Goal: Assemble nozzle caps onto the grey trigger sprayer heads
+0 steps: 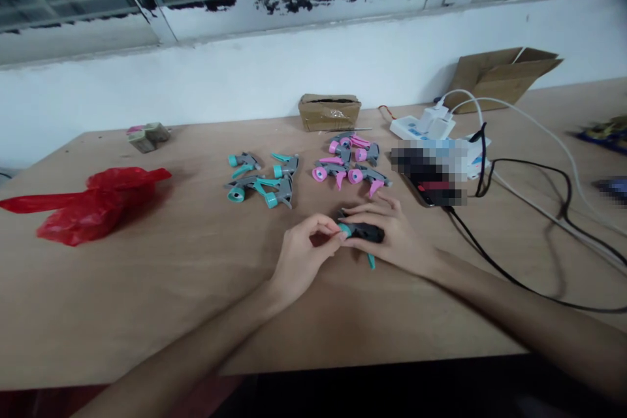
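Note:
Both hands are on one grey and teal trigger sprayer head point(368, 232), low over the table. My left hand point(306, 249) is closed in a pinch at its teal collar. Around the dark grey body curl the fingers of my right hand point(399, 235), and a teal trigger sticks out below them. Beyond the hands lies a group of teal and grey sprayer heads point(280, 191). To its right is a group of pink and grey sprayer heads point(369, 176). What the left fingertips cover is hidden.
A red plastic bag point(105, 202) lies at left, near small greenish blocks point(147, 138). A small cardboard box point(329, 112) stands by the wall. At right are a phone point(426, 176), a power strip point(409, 127), trailing cables point(519, 281) and an open carton point(494, 81).

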Available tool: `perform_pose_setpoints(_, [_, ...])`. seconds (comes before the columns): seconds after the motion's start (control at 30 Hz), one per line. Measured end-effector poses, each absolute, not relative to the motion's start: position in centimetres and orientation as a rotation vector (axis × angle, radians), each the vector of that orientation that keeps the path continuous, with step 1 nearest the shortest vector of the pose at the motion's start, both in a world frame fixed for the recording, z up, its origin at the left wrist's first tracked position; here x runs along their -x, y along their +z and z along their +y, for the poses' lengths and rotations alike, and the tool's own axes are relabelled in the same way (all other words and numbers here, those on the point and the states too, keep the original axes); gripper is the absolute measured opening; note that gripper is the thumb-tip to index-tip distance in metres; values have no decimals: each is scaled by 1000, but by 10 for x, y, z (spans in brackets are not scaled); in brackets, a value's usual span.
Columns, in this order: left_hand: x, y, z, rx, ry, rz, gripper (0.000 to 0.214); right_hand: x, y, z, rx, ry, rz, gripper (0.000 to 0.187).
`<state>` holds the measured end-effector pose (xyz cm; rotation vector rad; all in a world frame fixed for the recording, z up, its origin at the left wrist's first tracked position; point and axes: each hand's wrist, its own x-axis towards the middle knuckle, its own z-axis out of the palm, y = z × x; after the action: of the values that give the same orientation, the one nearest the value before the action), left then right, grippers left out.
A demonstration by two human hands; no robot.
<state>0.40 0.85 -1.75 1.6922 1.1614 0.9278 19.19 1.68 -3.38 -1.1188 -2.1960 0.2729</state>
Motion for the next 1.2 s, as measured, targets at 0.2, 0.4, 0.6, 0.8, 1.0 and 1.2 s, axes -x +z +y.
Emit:
perform_pose_setpoints(0.2, [1, -19, 13, -1510, 841, 1012, 17, -195, -32, 18, 1098, 306, -2307, 37])
perform_pose_setpoints(0.4, [1, -15, 11, -1472, 918, 1008, 18, -193, -20, 10, 1114, 469, -2172, 28])
perform_pose_setpoints(0.6, [5, -12, 15, -1485, 830, 938, 17, -194, -12, 4, 1118, 579, -2132, 32])
perform_pose_setpoints(0.8, [6, -8, 15, -1606, 715, 911, 21, -191, -13, 2, 1112, 321, -2151, 26])
perform_pose_setpoints(1.0, [12, -8, 22, -1628, 610, 889, 23, -190, -21, 0, 1094, 281, -2156, 27])
perform_pose_setpoints(1.2, [15, -4, 29, -1613, 508, 796, 22, -187, -21, -6, 1082, 303, -2186, 30])
